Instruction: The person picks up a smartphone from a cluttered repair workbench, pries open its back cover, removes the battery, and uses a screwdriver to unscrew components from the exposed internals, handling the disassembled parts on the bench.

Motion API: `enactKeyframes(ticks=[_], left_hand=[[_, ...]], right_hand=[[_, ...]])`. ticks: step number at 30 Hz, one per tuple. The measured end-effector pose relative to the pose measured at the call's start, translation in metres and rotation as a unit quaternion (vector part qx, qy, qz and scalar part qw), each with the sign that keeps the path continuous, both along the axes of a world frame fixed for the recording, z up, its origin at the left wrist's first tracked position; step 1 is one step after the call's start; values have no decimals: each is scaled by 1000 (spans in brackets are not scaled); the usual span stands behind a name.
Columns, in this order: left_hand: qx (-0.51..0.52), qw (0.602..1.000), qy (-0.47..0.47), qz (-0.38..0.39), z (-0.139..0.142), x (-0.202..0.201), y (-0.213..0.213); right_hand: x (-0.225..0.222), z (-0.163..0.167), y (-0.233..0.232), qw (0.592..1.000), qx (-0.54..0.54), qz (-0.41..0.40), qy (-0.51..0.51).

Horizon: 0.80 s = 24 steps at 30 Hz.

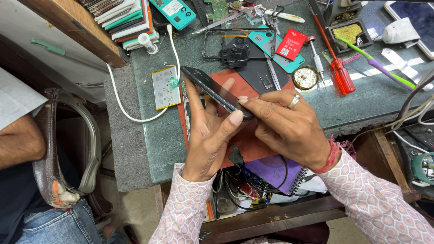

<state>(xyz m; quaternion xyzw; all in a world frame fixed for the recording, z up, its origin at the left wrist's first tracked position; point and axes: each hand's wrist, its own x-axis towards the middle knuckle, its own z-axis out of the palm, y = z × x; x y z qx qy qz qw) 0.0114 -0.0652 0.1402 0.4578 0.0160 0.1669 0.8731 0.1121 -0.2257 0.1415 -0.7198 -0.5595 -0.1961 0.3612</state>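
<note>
We grasp a dark phone (216,92) with our left hand (209,131) and right hand (285,124), above a red mat (253,142) on the cluttered green-grey workbench (149,135).

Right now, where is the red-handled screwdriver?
In the head view, the red-handled screwdriver lies on the green worktop, right of the round brass tin, beyond the right hand.
</note>
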Motion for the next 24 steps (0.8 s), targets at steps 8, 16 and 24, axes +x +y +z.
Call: enactKeyframes(ticks=[8,16,24], left_hand=[[6,1000,-24,7,2,0,-3],[51,998,-8,39,-2,0,-5],[133,990,13,48,-3,-1,-6]], right_hand=[[-2,0,-2,999,-18,-23,-42],[-6,-2,2,999,5,-31,17],[-2,1,0,1000,1,17,23]])
